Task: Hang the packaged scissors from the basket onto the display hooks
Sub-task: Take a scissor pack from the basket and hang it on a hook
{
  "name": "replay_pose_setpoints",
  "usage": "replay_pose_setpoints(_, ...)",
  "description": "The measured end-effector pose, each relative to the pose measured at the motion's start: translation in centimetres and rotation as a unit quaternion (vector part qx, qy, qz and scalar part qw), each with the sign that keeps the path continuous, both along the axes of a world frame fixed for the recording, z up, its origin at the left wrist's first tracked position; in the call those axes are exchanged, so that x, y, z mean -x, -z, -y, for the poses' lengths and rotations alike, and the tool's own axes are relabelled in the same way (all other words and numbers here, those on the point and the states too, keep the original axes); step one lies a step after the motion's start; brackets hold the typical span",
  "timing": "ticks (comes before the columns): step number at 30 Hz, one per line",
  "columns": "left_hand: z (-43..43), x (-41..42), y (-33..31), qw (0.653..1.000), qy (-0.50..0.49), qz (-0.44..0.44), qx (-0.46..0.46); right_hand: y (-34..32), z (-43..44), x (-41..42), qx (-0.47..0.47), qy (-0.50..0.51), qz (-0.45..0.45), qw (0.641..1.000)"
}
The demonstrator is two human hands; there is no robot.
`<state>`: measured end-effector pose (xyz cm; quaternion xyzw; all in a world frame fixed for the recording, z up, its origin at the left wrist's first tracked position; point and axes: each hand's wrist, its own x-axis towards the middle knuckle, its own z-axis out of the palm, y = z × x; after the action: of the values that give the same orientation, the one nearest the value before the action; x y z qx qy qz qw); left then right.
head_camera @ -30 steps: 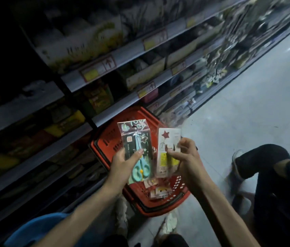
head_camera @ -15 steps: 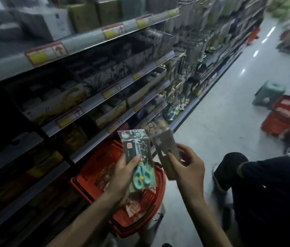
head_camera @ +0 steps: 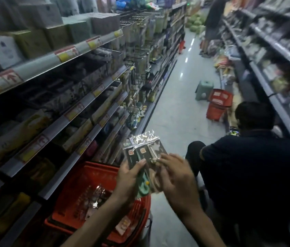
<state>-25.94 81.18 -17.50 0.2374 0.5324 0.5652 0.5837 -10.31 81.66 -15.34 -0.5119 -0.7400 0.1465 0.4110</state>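
Note:
I hold two packaged scissors (head_camera: 145, 154) side by side above the red basket (head_camera: 73, 189). My left hand (head_camera: 129, 177) grips the left pack, whose teal scissor handles (head_camera: 143, 188) show below my thumb. My right hand (head_camera: 175, 173) pinches the right pack, pressed against the first, its fingers blurred. More packs (head_camera: 94, 198) lie in the basket. Display hooks (head_camera: 140, 56) with hanging goods sit farther down the shelving on the left.
Stocked shelves (head_camera: 55, 57) run along my left. A person in dark clothes (head_camera: 251, 163) sits on the floor close at my right. Beyond stand a green stool (head_camera: 203, 90) and a second red basket (head_camera: 219, 102); another person (head_camera: 213, 16) stands far down the aisle.
The view has lifted from the basket to look down the aisle. My hands have brought the two packs together, and the right pack now touches the left one.

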Motion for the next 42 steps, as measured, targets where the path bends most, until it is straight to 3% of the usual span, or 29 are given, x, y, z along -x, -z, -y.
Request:
replay_pose_setpoints(3,0.2,0.5,0.2,0.998,0.063,-0.017,-0.001,-1.5,-0.7,-2.2,0.083,0.186,-0.158,0.966)
replay_pose_setpoints(5,0.5,0.1,0.1,0.994,0.108,-0.030,-0.005,-2.0,-0.3,-3.2,0.200,0.181,-0.239,0.933)
replay_pose_setpoints(7,1.0,-1.0,-0.1,0.985,0.167,-0.033,-0.016,-2.1,1.2,-3.8,0.237,0.150,-0.193,0.940)
replay_pose_setpoints(12,3.5,-4.8,-0.4,0.960,0.274,-0.047,-0.031,-2.3,7.2,-6.4,0.149,0.135,-0.104,0.974)
replay_pose_setpoints(15,5.5,-7.3,-0.5,0.943,0.325,-0.068,-0.033,-2.1,10.8,-8.7,0.149,0.183,-0.071,0.969)
replay_pose_setpoints(19,8.7,-11.1,-1.4,0.927,0.367,-0.070,-0.026,-2.3,15.7,-12.2,0.162,0.232,-0.110,0.953)
replay_pose_setpoints(26,15.9,-17.6,-4.1,0.909,0.401,-0.097,-0.063,-3.1,24.4,-19.2,0.159,0.284,-0.293,0.899)
replay_pose_setpoints(28,18.5,-19.5,-4.3,0.896,0.427,-0.106,-0.064,-3.1,27.1,-21.1,0.151,0.305,-0.307,0.889)
replay_pose_setpoints(32,23.1,-23.1,-4.1,0.874,0.467,-0.120,-0.056,-2.6,32.8,-24.6,0.175,0.348,-0.250,0.887)
replay_pose_setpoints(37,26.4,-26.5,-3.8,0.848,0.508,-0.143,-0.053,-2.8,38.2,-27.6,0.210,0.433,-0.027,0.876)
replay_pose_setpoints(40,27.1,-28.4,-3.6,0.822,0.549,-0.143,-0.056,-3.7,39.7,-27.9,0.180,0.430,0.022,0.885)
replay_pose_setpoints(42,27.5,-29.8,-3.5,0.803,0.576,-0.143,-0.061,-3.9,40.4,-27.4,0.180,0.454,0.039,0.872)
